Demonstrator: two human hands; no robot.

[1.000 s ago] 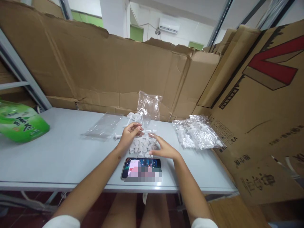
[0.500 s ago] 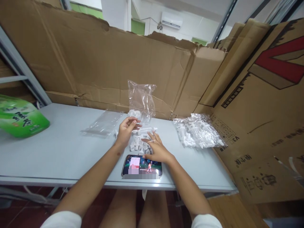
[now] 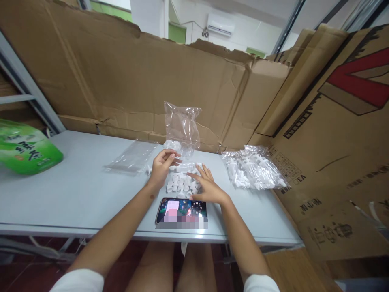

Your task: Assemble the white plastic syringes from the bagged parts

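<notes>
Pale-grey flat table (image 3: 91, 186): small white plastic pieces (image 3: 180, 184) heaped
Left hand (image 3: 161, 167): curled — cannot tell whether clamped (fingers overlap)
Right hand (image 3: 210, 190): fingers spread apart, by the heap

- The left hand (image 3: 161, 166) is at the middle of the frame, fingers curled toward the thumb; whether it holds anything cannot be told.
- Just right of it, the right hand (image 3: 209, 187) has its fingers spread at the edge of a pile of small white parts (image 3: 178, 184).
- A clear ribbed piece (image 3: 186, 166) lies between the hands, above the pile.
- Below the pile, a phone (image 3: 179, 204) lies with its screen lit, partly pixelated.
- Upper centre, a clear bag (image 3: 181, 121) stands against brown cardboard (image 3: 127, 77).
- A flat clear bag (image 3: 131, 158) lies left of centre on the pale surface (image 3: 91, 194).
- Right of centre are filled bags (image 3: 253, 168); a green package (image 3: 39, 154) sits at the left edge.
</notes>
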